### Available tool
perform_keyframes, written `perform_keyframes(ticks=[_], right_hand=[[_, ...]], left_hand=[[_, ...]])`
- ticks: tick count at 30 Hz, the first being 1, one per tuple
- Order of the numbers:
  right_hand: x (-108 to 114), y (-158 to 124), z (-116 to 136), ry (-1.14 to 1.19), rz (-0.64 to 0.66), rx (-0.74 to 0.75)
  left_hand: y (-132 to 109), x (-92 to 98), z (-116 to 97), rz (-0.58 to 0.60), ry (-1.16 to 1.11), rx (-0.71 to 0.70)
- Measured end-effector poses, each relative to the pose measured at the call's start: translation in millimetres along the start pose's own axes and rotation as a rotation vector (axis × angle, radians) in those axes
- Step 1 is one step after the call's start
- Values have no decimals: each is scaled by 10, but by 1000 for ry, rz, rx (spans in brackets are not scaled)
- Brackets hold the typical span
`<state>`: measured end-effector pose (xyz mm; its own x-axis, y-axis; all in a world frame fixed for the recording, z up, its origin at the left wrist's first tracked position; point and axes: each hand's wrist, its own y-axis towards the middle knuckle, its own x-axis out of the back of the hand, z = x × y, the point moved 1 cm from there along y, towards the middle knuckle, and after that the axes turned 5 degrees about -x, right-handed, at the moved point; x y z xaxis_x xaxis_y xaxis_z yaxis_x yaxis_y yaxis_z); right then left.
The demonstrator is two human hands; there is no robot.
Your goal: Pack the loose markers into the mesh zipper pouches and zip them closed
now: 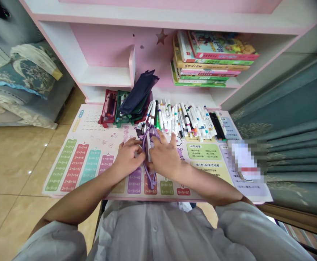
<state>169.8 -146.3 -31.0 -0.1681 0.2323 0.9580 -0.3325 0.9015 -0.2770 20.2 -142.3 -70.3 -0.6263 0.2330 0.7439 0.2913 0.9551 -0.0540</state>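
Observation:
A purple pencil case (pixel 148 152) lies on the desk mat (pixel 74 159) between both hands, its mouth toward the pens. My left hand (pixel 128 156) grips the case's left edge with curled fingers. My right hand (pixel 164 154) lies over its right side, fingers bent on the case; white markers show inside the opening. Just beyond the case, several white-barrelled markers (pixel 185 119) lie in a row across the mat.
A dark blue folded pouch (pixel 139 90) rests on open red and green pen cases (pixel 112 107) at the back. Stacked books (pixel 209 58) fill the pink shelf. A blurred patch (pixel 246 161) lies at right; a curtain (pixel 296 127) hangs beyond.

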Motion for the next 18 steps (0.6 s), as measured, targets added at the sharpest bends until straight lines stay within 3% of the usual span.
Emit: perform_keyframes(ticks=[5, 9, 14, 16, 18], right_hand=[[105, 0, -96, 98, 27, 16], [188, 65, -356, 300, -114, -40], [128, 561, -723, 560, -455, -284], [84, 822, -793, 570, -514, -386], [43, 1049, -807, 562, -493, -417]], left_hand=[[39, -17, 41, -45, 7, 21], [68, -36, 82, -79, -9, 22], [50, -42, 77, -107, -42, -4], [35, -37, 59, -109, -46, -14], [25, -27, 42, -106, -47, -13]])
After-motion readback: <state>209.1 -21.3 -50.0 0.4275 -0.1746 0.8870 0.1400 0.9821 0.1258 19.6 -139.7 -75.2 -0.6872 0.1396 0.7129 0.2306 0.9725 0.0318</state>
